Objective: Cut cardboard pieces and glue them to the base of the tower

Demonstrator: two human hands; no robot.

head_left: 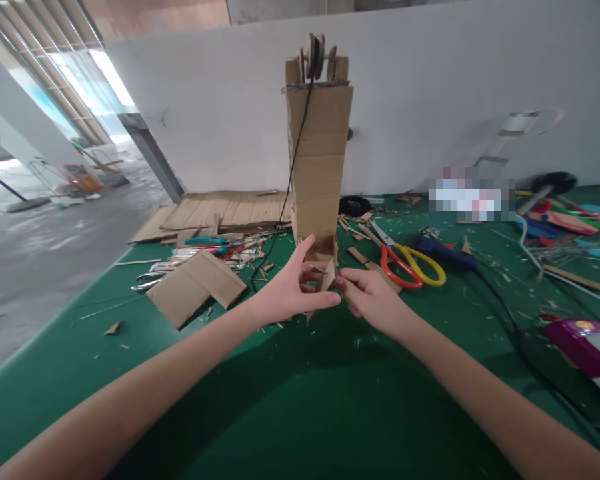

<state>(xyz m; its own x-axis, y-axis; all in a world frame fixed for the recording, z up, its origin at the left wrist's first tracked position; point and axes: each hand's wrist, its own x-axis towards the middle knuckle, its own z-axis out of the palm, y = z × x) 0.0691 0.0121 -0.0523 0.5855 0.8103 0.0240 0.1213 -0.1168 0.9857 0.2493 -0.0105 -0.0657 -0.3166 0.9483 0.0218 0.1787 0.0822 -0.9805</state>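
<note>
I see my two arms bare from the picture's bottom edge to the wrists, with no sleeves on either. My left grip point(293, 290) and right grip point(373, 297) are bare too: no gloves, rings, watch or bands show on them.

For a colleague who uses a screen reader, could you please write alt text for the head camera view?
Two bare hands, left hand and right hand, pinch a small cardboard piece at the foot of a tall cardboard tower standing on a green table. Red and yellow scissors, cardboard scraps and tools lie around it.
</note>
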